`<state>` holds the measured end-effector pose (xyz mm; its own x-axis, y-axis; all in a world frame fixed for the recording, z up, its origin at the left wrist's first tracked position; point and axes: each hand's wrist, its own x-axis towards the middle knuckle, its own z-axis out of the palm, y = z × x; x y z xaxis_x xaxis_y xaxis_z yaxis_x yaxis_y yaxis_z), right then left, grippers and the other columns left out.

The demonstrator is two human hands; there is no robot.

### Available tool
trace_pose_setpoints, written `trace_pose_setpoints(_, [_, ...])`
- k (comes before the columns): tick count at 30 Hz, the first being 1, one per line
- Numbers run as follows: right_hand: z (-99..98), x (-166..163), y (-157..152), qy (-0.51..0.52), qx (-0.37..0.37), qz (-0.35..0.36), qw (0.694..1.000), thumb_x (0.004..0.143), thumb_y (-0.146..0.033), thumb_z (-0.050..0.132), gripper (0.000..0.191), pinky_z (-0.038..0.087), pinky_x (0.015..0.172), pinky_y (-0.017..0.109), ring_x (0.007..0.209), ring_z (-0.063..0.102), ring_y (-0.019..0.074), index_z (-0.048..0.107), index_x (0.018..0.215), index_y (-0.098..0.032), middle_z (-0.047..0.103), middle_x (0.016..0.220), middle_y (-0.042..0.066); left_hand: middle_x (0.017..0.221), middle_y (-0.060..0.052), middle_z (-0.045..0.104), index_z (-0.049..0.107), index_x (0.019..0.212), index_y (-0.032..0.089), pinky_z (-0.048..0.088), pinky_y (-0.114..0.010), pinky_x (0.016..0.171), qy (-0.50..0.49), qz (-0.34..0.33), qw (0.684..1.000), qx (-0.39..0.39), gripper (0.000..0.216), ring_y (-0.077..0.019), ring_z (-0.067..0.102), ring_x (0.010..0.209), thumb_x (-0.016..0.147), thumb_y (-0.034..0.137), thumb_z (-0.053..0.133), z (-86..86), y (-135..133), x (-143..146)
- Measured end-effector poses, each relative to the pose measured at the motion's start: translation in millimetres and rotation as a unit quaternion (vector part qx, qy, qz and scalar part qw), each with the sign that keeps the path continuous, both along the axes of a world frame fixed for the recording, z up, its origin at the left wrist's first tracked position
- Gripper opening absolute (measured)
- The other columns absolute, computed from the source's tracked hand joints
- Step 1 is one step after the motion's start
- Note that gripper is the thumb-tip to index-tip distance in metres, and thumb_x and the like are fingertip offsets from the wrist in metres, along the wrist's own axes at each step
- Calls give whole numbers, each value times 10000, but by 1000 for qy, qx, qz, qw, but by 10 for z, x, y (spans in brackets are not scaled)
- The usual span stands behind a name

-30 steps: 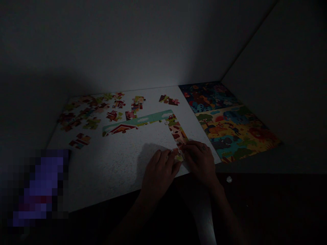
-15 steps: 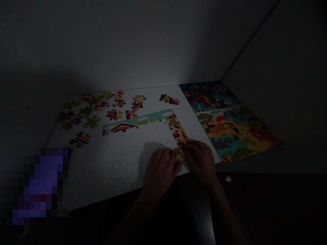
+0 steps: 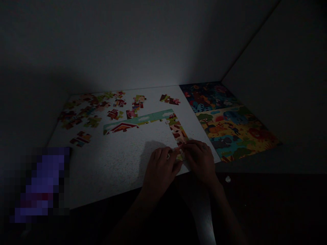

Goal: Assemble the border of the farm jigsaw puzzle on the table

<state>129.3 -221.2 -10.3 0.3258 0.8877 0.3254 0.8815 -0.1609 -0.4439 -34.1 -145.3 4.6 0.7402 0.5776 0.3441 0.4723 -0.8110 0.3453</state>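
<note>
Near the table's front edge, my left hand (image 3: 161, 165) and my right hand (image 3: 199, 157) meet at the lower end of a partly joined jigsaw puzzle (image 3: 178, 132). Fingers of both hands are curled onto a puzzle piece (image 3: 182, 157) there, which they partly cover. The joined strip runs up from my hands along the right side, then left along a sky-coloured top row (image 3: 144, 119). A red barn roof (image 3: 124, 127) shows at the row's left end. How firmly the piece fits the strip is hidden by my fingers.
Many loose puzzle pieces (image 3: 94, 105) lie spread at the white table's (image 3: 114, 163) back left. A joined pair of pieces (image 3: 170, 99) lies near the wall. Two finished picture puzzles, a dark one (image 3: 209, 97) and a yellow animal one (image 3: 235, 132), cover the right end. A blurred purple shape (image 3: 41, 185) is at lower left.
Both hands stay almost in place at the strip's lower end, with only slight finger movement. The view has shifted very slightly.
</note>
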Motion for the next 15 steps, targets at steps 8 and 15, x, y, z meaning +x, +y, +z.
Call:
trace_pose_setpoints(8, [-12,12,6,-11,3,3,1000,933,-274,517,181,443,865,426,1038,584,262,659,1038,-238,667,1126,79,1059,-46,606,629,1168,244,493,-418,898,-3,3,997,-71,324,-237,546,1024,854,286,694,-4,33,-9])
trace_pose_setpoints(15, [-17,15,1,-8,16,9,1000,930,-275,520,175,445,872,430,1031,586,259,661,1028,-244,661,1109,83,1287,-89,546,593,1222,238,456,-465,1013,-60,6,997,-55,380,-271,487,1197,855,292,678,-20,110,-271])
